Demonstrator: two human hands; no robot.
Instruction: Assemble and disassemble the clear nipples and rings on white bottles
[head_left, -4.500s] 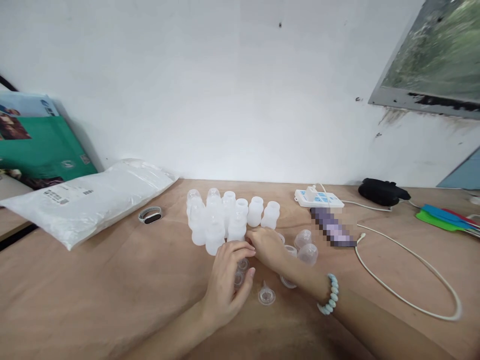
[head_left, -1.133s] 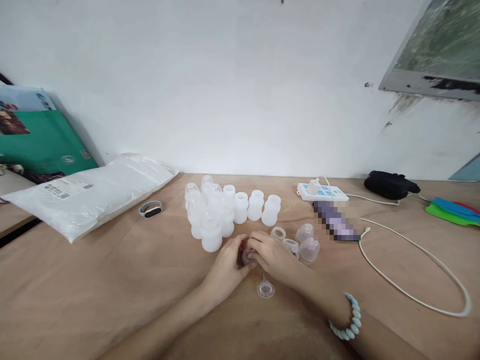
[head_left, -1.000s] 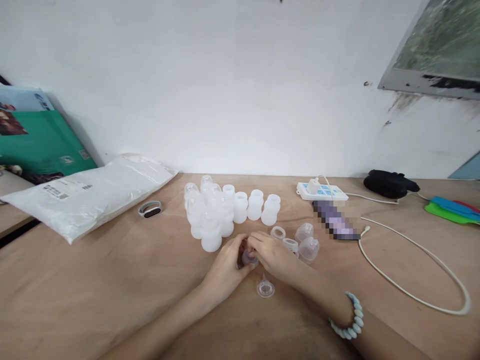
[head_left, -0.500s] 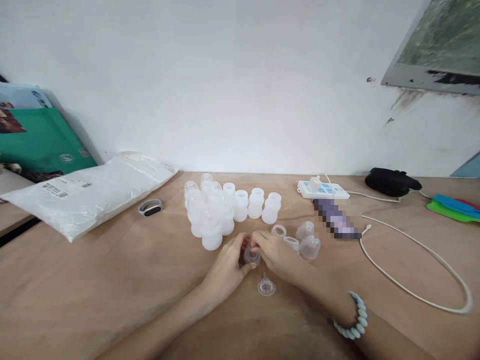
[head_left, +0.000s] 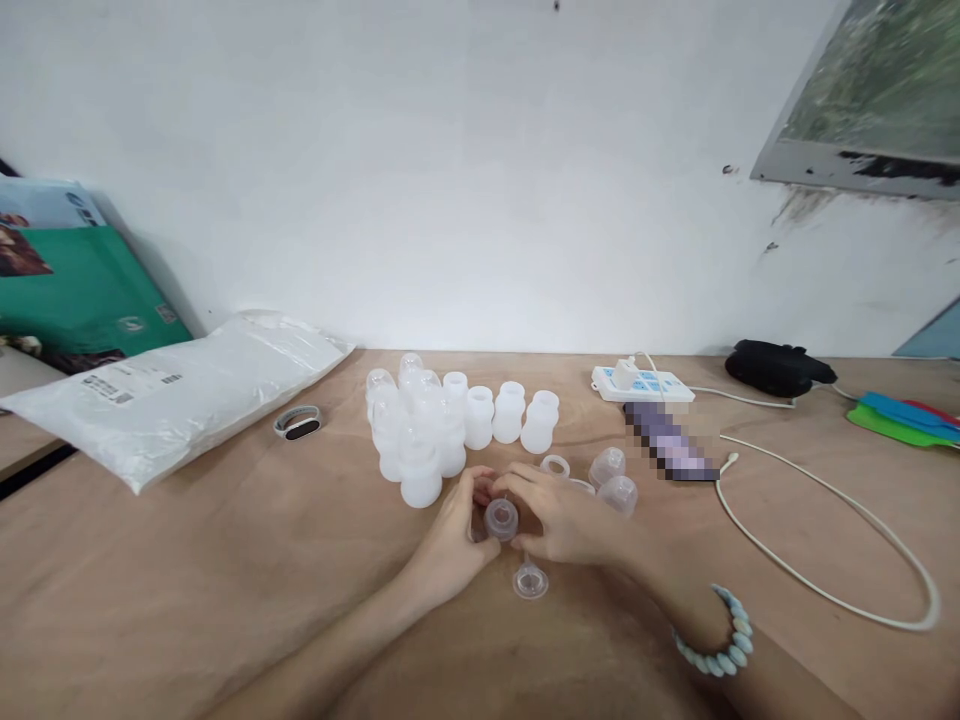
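Observation:
My left hand (head_left: 450, 535) and my right hand (head_left: 566, 520) meet just above the wooden table, both pinching one small clear plastic piece (head_left: 501, 518). A clear nipple (head_left: 530, 580) lies on the table right below them. Behind stands a cluster of small white plastic bottles (head_left: 442, 430), some with clear caps. To the right of my hands lie a clear ring (head_left: 555, 466) and two clear domed caps (head_left: 613, 482). My right wrist wears a pale bead bracelet (head_left: 720, 640).
A white plastic bag (head_left: 172, 395) lies at the left, with a green box (head_left: 71, 300) behind it. A wristband (head_left: 298, 422) rests near the bottles. At the right are a power strip (head_left: 637, 384), a white cable (head_left: 825, 560), a black object (head_left: 776, 367) and coloured sheets (head_left: 900, 420).
My hands have stayed together in front of the bottles, turning the clear piece between the fingers so its round face now shows. The view has shifted slightly.

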